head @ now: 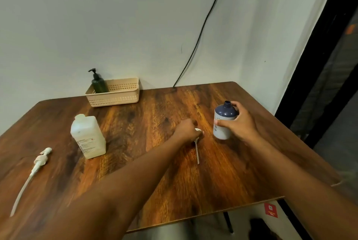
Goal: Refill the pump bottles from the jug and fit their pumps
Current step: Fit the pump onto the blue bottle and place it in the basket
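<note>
Fitting is in hand: left hand grips a white pump on the surface; right hand holds the open blue bottle. Next, thread the tube into its neck.

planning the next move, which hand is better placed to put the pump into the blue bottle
Left. The left hand already grips the pump beside the open blue bottle, which the right hand holds upright.

No text is legible: the jug carries a label too blurred to read, and the red sticker below the bench is likewise unreadable.
</note>
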